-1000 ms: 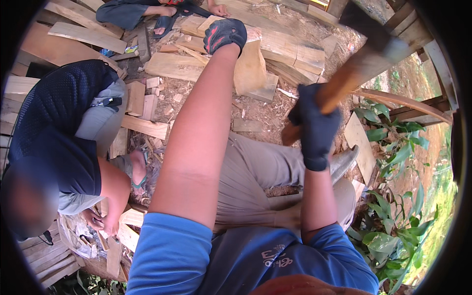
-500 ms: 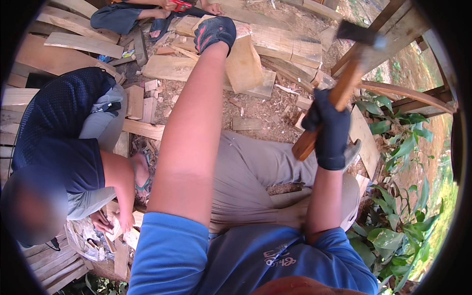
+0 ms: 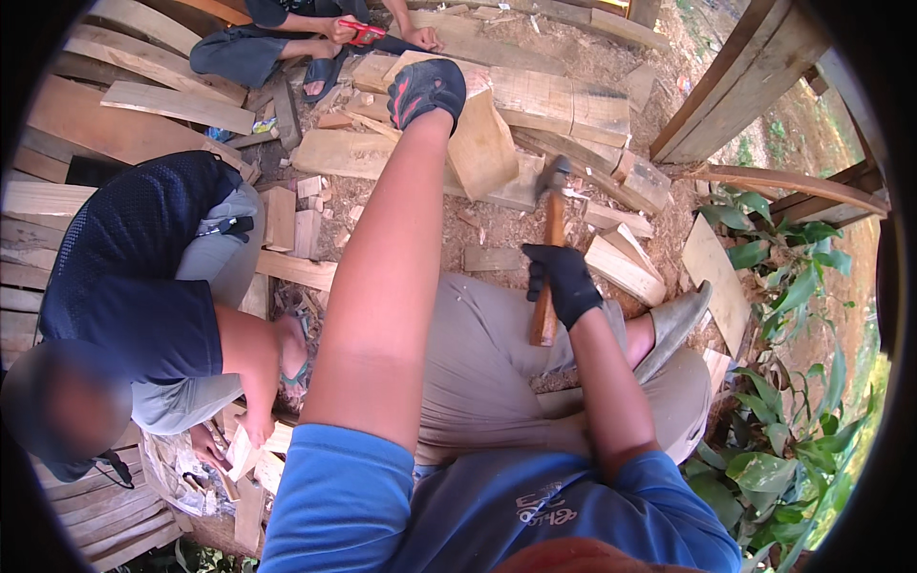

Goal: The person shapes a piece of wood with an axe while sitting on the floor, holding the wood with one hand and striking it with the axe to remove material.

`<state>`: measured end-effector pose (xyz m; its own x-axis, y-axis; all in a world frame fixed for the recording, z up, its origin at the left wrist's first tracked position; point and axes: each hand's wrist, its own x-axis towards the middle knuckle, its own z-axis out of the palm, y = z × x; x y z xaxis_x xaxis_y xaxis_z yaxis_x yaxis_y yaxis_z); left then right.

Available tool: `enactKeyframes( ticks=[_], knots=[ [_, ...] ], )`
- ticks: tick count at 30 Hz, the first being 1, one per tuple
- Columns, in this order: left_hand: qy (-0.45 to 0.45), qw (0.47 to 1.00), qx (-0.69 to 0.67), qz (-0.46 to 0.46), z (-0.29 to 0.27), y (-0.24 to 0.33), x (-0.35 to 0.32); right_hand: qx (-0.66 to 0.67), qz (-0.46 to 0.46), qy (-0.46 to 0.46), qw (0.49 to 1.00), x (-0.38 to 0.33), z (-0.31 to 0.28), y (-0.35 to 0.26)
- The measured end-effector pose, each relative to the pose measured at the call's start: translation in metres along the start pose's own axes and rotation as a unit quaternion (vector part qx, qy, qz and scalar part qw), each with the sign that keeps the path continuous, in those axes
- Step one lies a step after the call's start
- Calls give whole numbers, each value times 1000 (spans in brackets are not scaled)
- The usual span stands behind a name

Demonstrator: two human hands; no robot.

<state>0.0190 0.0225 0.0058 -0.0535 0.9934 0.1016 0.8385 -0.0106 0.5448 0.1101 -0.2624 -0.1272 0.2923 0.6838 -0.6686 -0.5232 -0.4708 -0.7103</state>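
Observation:
My left hand (image 3: pixel 427 94), in a dark glove with red marks, is closed over the upper end of a pale, rough-hewn wood block (image 3: pixel 482 143). The block tilts against other timber, and my fingers on its far side are partly hidden. My right hand (image 3: pixel 564 282), gloved in black, grips the wooden handle of a hatchet (image 3: pixel 554 215). The hatchet's dark head is up and slightly blurred, to the right of the block and apart from it. My legs lie folded below both hands.
At left a person (image 3: pixel 143 258) crouches with hands on small wood pieces. Another person at the far top holds a red tool (image 3: pixel 363 33). Boards (image 3: pixel 172 105), offcuts (image 3: pixel 626 267) and chips cover the ground. A wooden post (image 3: pixel 740 81) and leafy plants (image 3: pixel 774 468) stand at right.
My right hand has swung the hatchet down and left, from high at the right to near the block. My left hand keeps its hold on the block. The whole view has shifted slightly.

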Motion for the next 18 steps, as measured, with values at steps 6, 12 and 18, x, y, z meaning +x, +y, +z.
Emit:
enactKeyframes(
  ticks=[6,12,18],
  knots=[
    [-48,998,23,42,-6,3,-1,103,-188,40,976,-75,-41,-67],
    [-38,988,103,108,-4,-2,2,112,-419,42,900,-134,-11,-135],
    [-16,958,153,241,-17,5,-27,-194,-281,154,927,-17,21,-55]
  ],
)
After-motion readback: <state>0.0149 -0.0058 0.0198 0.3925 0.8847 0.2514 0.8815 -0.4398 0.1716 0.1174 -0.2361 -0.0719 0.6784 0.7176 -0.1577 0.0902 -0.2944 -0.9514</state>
